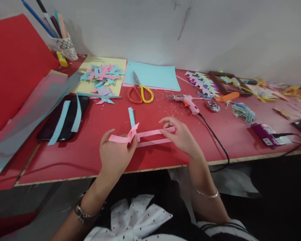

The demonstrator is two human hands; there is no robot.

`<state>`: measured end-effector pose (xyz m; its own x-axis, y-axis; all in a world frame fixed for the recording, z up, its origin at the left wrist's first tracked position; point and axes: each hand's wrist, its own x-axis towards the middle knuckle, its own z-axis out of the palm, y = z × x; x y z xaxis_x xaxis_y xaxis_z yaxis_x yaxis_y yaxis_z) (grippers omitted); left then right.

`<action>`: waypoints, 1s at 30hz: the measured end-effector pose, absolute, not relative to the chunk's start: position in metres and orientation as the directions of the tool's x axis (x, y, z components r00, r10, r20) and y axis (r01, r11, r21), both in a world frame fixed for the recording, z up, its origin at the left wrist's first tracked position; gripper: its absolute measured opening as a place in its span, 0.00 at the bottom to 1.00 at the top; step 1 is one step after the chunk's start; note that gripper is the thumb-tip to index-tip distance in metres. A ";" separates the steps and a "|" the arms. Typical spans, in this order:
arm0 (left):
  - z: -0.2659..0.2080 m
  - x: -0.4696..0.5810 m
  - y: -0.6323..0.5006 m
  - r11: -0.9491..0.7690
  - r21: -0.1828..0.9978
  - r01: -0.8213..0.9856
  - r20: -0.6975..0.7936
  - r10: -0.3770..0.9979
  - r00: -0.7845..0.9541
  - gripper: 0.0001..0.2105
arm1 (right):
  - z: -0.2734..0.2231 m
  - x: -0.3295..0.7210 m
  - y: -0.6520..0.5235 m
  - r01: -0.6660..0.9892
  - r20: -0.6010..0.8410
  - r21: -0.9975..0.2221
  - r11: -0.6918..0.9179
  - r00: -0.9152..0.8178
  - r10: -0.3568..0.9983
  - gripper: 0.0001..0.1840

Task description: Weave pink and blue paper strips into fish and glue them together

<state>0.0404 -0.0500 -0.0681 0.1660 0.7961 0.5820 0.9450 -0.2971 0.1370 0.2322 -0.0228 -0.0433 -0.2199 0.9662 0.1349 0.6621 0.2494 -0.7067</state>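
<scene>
Pink paper strips [152,133] are interlaced with a light blue paper strip [131,117] just above the red tabletop. My left hand [116,152] pinches the folded crossing of the strips between thumb and fingers. At the right, my right hand [179,135] is closed on the far part of the upper pink strip, thumb and forefinger together. A second pink strip runs below it, toward the right hand. Beyond the hands lie scissors [139,92] with one red and one yellow handle. A pink glue gun [187,101] rests to the right of them.
Blue paper sheets [153,75] and a yellow sheet [117,87] with folded paper pieces lie along the wall. A black phone [76,122] bearing blue strips is at left, near a pen cup [67,47]. The glue gun's cord [216,134] crosses the table edge near a purple power box [266,134].
</scene>
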 end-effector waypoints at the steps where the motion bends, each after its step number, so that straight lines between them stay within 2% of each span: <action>1: -0.067 0.040 -0.050 -0.299 0.140 0.944 0.584 0.795 0.166 0.16 | -0.044 0.231 -0.022 0.580 0.127 -0.780 0.232 -0.216 0.968 0.08; 4: -0.067 0.041 -0.049 -0.301 0.154 0.941 0.571 0.805 0.163 0.16 | -0.046 0.220 -0.019 0.335 0.127 -0.922 0.196 -0.218 0.968 0.11; 7: -0.068 0.040 -0.049 -0.312 0.146 0.939 0.572 0.801 0.177 0.16 | -0.044 0.207 -0.021 0.231 0.079 -0.961 0.152 -0.297 0.952 0.16; 10: -0.068 0.040 -0.048 -0.336 0.132 0.933 0.592 0.781 0.197 0.16 | -0.040 0.199 -0.028 0.351 -0.051 -0.932 0.094 -0.382 0.923 0.25; 14: -0.068 0.040 -0.049 -0.326 0.130 0.937 0.599 0.779 0.188 0.16 | -0.035 0.201 -0.038 0.552 -0.088 -0.828 0.099 -0.302 0.949 0.32; 16: -0.068 0.041 -0.049 -0.317 0.140 0.938 0.590 0.787 0.178 0.17 | -0.033 0.206 -0.040 0.536 -0.097 -0.840 0.087 -0.305 0.947 0.33; 20: -0.069 0.041 -0.049 -0.303 0.164 0.939 0.548 0.819 0.169 0.16 | -0.031 0.214 -0.039 0.371 -0.088 -0.925 0.075 -0.402 0.911 0.27; 26: -0.071 0.042 -0.048 -0.303 0.186 0.935 0.531 0.831 0.164 0.17 | -0.037 0.205 -0.036 0.392 -0.026 -0.898 0.201 -0.503 0.864 0.27; 30: -0.072 0.042 -0.048 -0.307 0.178 0.935 0.531 0.830 0.172 0.16 | -0.039 0.197 -0.033 0.328 0.037 -0.913 0.241 -0.524 0.851 0.31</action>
<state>0.0418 -0.0478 -0.0720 0.1718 0.8295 0.5314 0.9348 -0.3074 0.1778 0.1970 -0.0333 -0.0392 -0.5238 0.8511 0.0370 0.3277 0.2413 -0.9134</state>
